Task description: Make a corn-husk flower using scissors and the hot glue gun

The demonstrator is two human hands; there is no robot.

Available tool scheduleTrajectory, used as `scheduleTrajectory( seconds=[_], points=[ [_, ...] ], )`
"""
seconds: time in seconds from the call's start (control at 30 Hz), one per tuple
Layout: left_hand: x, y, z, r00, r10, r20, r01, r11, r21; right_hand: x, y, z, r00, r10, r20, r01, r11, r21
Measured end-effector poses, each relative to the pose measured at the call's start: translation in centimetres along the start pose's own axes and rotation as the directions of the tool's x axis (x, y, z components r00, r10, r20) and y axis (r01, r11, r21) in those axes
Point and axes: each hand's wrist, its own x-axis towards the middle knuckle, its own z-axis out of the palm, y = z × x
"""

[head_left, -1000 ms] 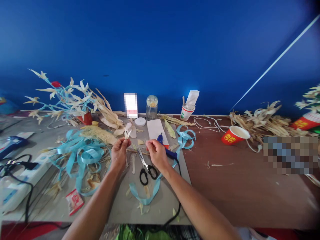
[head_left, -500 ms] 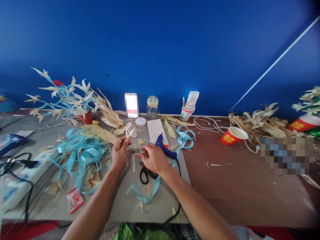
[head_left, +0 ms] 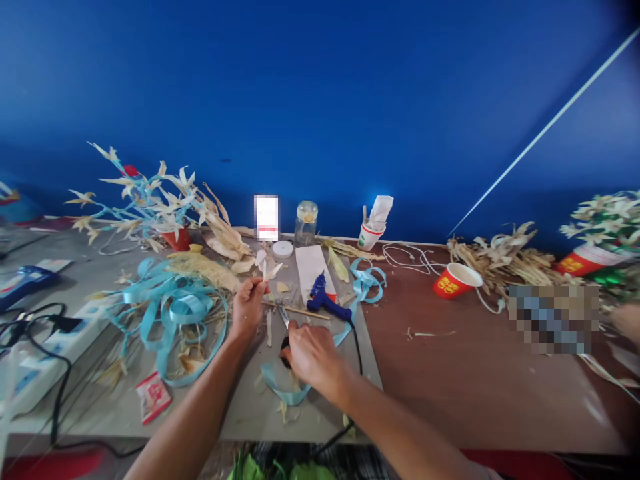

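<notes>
Item: small husk flower (head_left: 266, 268), pale cream, pinched at its base between thumb and fingertips of the left hand (head_left: 249, 308), raised just above the grey mat (head_left: 320, 407). Long axis near upright, tilted slightly right; petals point up and away toward the blue wall (head_left: 320, 100), stem end down into the pinch.

Change: a second ago the right hand (head_left: 311, 351) was level with the left, fingers closed on something small; it now lies lower and nearer the body, folded over the black handles of the scissors (head_left: 283, 317). Blades show beyond the knuckles, pointing away and slightly left. Whether the fingers are through the loops cannot be told. Judged: the work moves from shaping by hand to cutting, the flower kept ready in the left.

Adjacent: thin stick (head_left: 300, 311), lying across the mat just beyond the blades. Blue glue gun (head_left: 325, 301), right of the stick, nozzle up-left, black cord trailing toward the body. Light-blue ribbon (head_left: 175, 310), heaped left of the left hand; one strip runs under the right hand.

Further: white strip of paper (head_left: 311, 263), glass jar (head_left: 305, 223), red paper cup (head_left: 453, 280) on its side, husk branch arrangement (head_left: 150, 200) far left.
</notes>
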Motion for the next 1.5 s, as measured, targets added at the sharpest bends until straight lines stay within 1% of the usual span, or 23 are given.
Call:
scheduleTrajectory(
  seconds=[0.13,0.27,0.33,0.43,0.5,0.53,0.57,0.6,0.63,0.67,0.7,0.73,0.77,0.8,0.9,1.0,1.1,1.2,1.3,1.5],
  points=[
    [-0.2,0.2,-0.1,0.998,0.058,-0.002,-0.058,0.996,0.075,-0.1,-0.1,-0.2,0.999,-0.010,0.033,0.009,1.000,0.004],
    [-0.3,0.3,-0.1,0.996,0.086,-0.011,-0.085,0.994,0.075,0.0,0.3,-0.1,0.999,-0.027,0.042,0.027,1.000,-0.002],
    [-0.3,0.3,-0.2,0.996,0.085,-0.025,-0.084,0.995,0.063,0.0,0.8,0.1,0.998,-0.036,0.046,0.035,0.999,0.032],
    [-0.2,0.3,-0.2,0.995,0.091,-0.047,-0.089,0.995,0.046,0.1,2.2,0.3,0.999,-0.038,0.005,0.037,0.982,0.183],
    [-0.2,0.4,-0.3,0.993,0.101,-0.067,-0.098,0.994,0.049,0.3,3.3,0.3,0.998,-0.020,-0.057,0.039,0.930,0.365],
    [-0.2,0.5,-0.3,0.991,0.108,-0.076,-0.104,0.993,0.054,0.4,3.9,0.1,0.997,0.002,-0.075,0.034,0.878,0.477],
    [-0.2,0.5,-0.3,0.990,0.117,-0.077,-0.112,0.992,0.060,0.6,4.4,-0.1,0.997,0.021,-0.070,0.025,0.794,0.608],
    [-0.2,0.6,-0.3,0.989,0.124,-0.077,-0.119,0.991,0.066,0.8,5.0,-0.4,0.998,0.027,-0.048,0.017,0.672,0.740],
    [-0.2,0.6,-0.3,0.989,0.130,-0.074,-0.124,0.990,0.072,1.0,5.4,-0.8,1.000,0.015,-0.017,0.007,0.528,0.849],
    [-0.2,0.5,-0.3,0.989,0.133,-0.071,-0.128,0.989,0.076,1.1,5.9,-1.2,1.000,-0.013,0.007,-0.002,0.379,0.925],
    [-0.2,0.4,-0.3,0.988,0.136,-0.070,-0.130,0.988,0.078,1.3,6.3,-1.7,0.999,-0.049,0.019,-0.006,0.259,0.966],
    [-0.2,0.3,-0.3,0.988,0.138,-0.074,-0.132,0.988,0.080,1.4,6.6,-2.1,0.997,-0.080,0.019,-0.005,0.177,0.984],
    [-0.1,0.2,-0.3,0.987,0.140,-0.079,-0.134,0.987,0.084,1.4,6.9,-2.5,0.995,-0.101,0.008,0.005,0.130,0.991],
    [-0.1,0.0,-0.3,0.986,0.146,-0.086,-0.138,0.986,0.091,1.5,7.0,-2.8,0.994,-0.112,-0.004,0.017,0.110,0.994],
    [0.0,-0.4,-0.5,0.979,0.188,-0.074,-0.174,0.971,0.162,1.7,7.2,-3.0,0.994,-0.112,-0.009,0.022,0.116,0.993],
    [0.1,-0.6,-0.8,0.963,0.266,-0.038,-0.245,0.929,0.278,1.8,7.1,-2.6,0.991,-0.125,0.043,-0.026,0.130,0.991],
    [0.2,-0.5,-1.0,0.942,0.334,-0.011,-0.309,0.883,0.354,1.9,7.5,-2.4,0.983,-0.163,0.085,-0.064,0.125,0.990],
    [0.2,-0.3,-1.0,0.926,0.377,0.008,-0.350,0.852,0.390,1.8,8.4,-2.3,0.973,-0.204,0.112,-0.085,0.138,0.987],
    [0.3,-0.4,-1.0,0.919,0.394,0.031,-0.373,0.838,0.398,1.4,9.2,-2.3,0.961,-0.231,0.152,-0.115,0.168,0.979],
    [0.3,-0.6,-1.2,0.887,0.452,0.101,-0.447,0.780,0.439,1.0,9.5,-2.5,0.946,-0.263,0.189,-0.131,0.224,0.966]
  ],
)
